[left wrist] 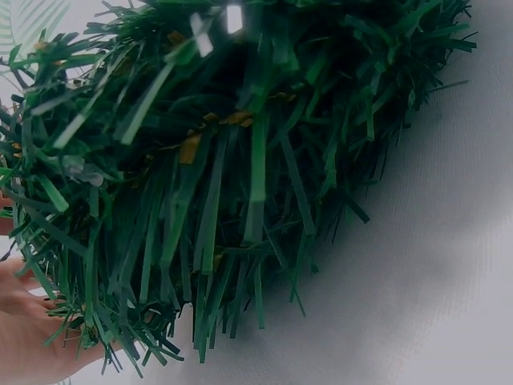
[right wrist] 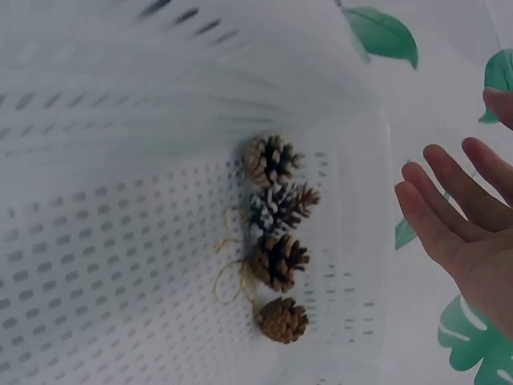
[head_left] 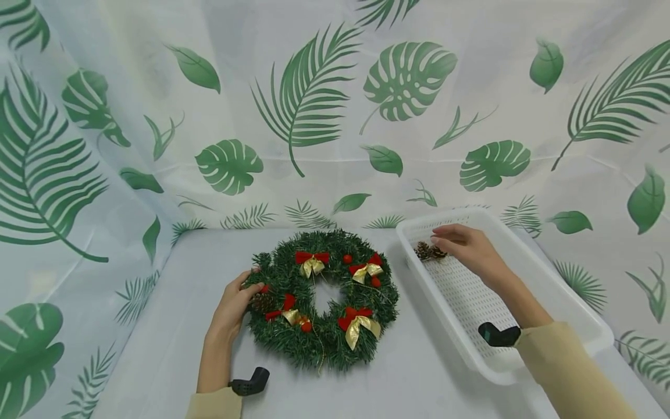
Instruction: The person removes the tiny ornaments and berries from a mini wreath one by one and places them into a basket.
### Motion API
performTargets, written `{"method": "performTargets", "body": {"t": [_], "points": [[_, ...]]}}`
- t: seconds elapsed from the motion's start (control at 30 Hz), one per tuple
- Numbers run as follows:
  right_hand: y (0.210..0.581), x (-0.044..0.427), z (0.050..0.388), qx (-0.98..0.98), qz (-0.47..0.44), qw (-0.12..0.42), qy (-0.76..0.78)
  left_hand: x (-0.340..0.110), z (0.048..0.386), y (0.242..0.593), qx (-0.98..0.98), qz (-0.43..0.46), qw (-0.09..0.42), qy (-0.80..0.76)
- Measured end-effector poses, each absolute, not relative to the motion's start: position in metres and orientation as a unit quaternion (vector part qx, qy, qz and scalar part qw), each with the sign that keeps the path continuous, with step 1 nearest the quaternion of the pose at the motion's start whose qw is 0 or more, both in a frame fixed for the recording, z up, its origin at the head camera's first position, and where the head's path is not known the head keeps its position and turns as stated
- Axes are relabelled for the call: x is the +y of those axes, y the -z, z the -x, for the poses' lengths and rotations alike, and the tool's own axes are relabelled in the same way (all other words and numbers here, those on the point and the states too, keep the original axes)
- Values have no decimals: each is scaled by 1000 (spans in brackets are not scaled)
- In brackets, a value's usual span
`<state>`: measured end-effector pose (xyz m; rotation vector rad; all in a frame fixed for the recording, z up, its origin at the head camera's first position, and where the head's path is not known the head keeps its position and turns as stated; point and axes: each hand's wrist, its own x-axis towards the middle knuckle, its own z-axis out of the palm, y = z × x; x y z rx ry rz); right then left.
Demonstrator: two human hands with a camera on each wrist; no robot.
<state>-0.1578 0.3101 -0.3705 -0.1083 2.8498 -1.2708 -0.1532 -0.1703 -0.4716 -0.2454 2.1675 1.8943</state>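
Observation:
A green tinsel wreath (head_left: 285,343) lies on the table with red-and-gold bows (head_left: 312,263), red berries (head_left: 375,282) and a pine cone (head_left: 263,302) at its left side. My left hand (head_left: 232,308) grips the wreath's left edge, thumb on top beside that pine cone. In the left wrist view, green strands cover most of the fingers. My right hand (head_left: 471,253) is above the far part of a white perforated basket (head_left: 445,314), fingers extended and loosely bent, holding nothing. Several pine cones (right wrist: 276,261) lie along the basket's far end, some with gold string loops (right wrist: 228,281).
The basket's raised rim (head_left: 602,326) stands right of the wreath, with a narrow strip of white table (head_left: 419,349) between them. Leaf-printed cloth (head_left: 335,116) hangs behind and at both sides. A black wrist camera (head_left: 499,335) sits at each wrist.

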Motion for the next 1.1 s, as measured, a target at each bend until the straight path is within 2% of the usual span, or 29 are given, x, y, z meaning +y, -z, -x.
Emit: {"method": "performTargets", "body": {"t": [0.7,1.1], "points": [[355,266,148,895,100,17,433,-170,154,473,740,82,123,-656],[364,248,147,896,116,7,429,-171,153,473,741,80,127,-654]]}}
